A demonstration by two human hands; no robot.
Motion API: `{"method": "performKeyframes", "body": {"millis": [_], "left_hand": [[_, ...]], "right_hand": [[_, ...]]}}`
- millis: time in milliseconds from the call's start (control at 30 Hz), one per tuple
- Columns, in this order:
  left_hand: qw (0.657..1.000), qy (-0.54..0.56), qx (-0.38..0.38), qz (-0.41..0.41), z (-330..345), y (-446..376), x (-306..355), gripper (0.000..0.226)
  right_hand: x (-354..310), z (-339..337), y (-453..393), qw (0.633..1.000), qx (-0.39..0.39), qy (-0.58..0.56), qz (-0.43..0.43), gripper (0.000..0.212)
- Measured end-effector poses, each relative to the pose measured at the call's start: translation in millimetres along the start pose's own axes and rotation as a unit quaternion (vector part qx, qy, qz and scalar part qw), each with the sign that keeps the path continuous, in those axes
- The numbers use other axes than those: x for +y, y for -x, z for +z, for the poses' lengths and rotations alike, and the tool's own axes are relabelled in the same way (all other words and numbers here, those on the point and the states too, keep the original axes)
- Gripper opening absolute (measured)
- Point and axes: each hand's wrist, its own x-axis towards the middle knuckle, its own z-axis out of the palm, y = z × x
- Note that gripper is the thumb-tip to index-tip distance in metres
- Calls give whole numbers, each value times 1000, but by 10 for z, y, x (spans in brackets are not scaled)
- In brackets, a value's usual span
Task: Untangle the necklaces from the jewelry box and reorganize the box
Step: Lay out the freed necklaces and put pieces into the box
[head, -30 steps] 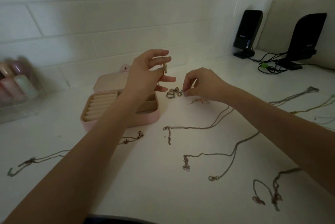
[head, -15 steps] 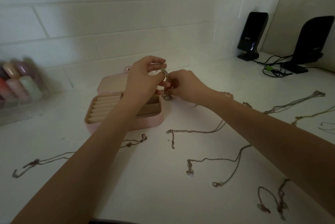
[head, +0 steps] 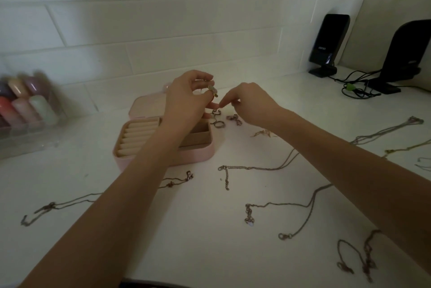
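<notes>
From my remote seat, the necklaces [head: 256, 167] lay spread singly across the counter [head: 198, 229], so untangling looked largely done; refilling remained, since the pink jewelry box [head: 163, 148] sat open and nearly bare. My left hand [head: 186, 99] pinched a gold ring [head: 212, 90] above the box, while my right hand [head: 249, 103] pinched toward loose rings [head: 218, 122] beside it; whether it held one, I couldn't tell.

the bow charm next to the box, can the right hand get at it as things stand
Probably yes. The right hand hovers just above the bow charm, which lies bare on the counter with nothing over it. The fingers look pinched, perhaps on something small, which could slow the pickup.
</notes>
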Motion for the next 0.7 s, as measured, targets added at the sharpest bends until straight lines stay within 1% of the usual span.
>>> {"method": "performKeyframes", "body": {"millis": [33, 67, 100, 133, 167, 200, 233, 267, 300, 333, 367, 433, 467, 500, 533, 567, 600, 633, 700], "left_hand": [[1000, -9, -10, 4, 12, 3, -3, 24], [1000, -18, -20, 10, 21, 5, -7, 23], [999, -27, -27, 15, 27, 5, -12, 22], [999, -39, -29, 20, 32, 4, -20, 22], [998, -54, -28, 28, 36, 4, -27, 23], [996, -72, -26, 41, 43, 4, -36, 24], [994, -90, -23, 59, 57, 6, -44, 26], [991, -109, -22, 78, 78, 9, -51, 27], [986, -134, -24, 99, 100, 20, -60, 28], [978, -164, -30, 123, 127, 39, -67, 30], [969, -191, -42, 148, 157, 62, -78, 31], [952, -225, -73, 195, 213, 103, -87, 31], [946, -236, -84, 207, 234, 118, -87, 29], [941, -249, -87, 213, 248, 126, -86, 27], [937, -264, -84, 212, 253, 126, -83, 24], [937, -271, -77, 207, 255, 124, -74, 18], [944, -258, -72, 194, 253, 128, -60, 11], [957, -224, -72, 172, 255, 136, -44, 7], [984, -120, -90, 100, 281, 155, 5, 9]], "right_hand": [[2, -7, 27, 998, -38, 55, -5, 46], [-3, -4, 50, 995, -60, 74, -5, 47], [-7, -16, 68, 997, -57, 49, -1, 46], [-26, -58, 86, 999, -29, -28, 16, 43], [-43, -124, 105, 990, 2, -138, 43, 37], [-44, -200, 124, 964, 5, -256, 74, 29], [-58, -282, 162, 928, -29, -357, 102, 21], [-59, -338, 199, 893, -79, -425, 123, 17], [-58, -368, 244, 870, -122, -459, 136, 20], [-43, -370, 278, 864, -147, -462, 138, 25], [-29, -369, 311, 871, -149, -449, 134, 30], [8, -370, 343, 893, -109, -418, 125, 29], [27, -385, 358, 895, -88, -420, 123, 26], [43, -419, 379, 888, -74, -437, 123, 22], [66, -461, 395, 872, -64, -469, 127, 17], [89, -513, 417, 848, -55, -511, 134, 13], [122, -571, 441, 824, -47, -547, 141, 11], [152, -639, 469, 812, -42, -564, 143, 10], [219, -750, 524, 826, -39, -543, 146, 10]]}}
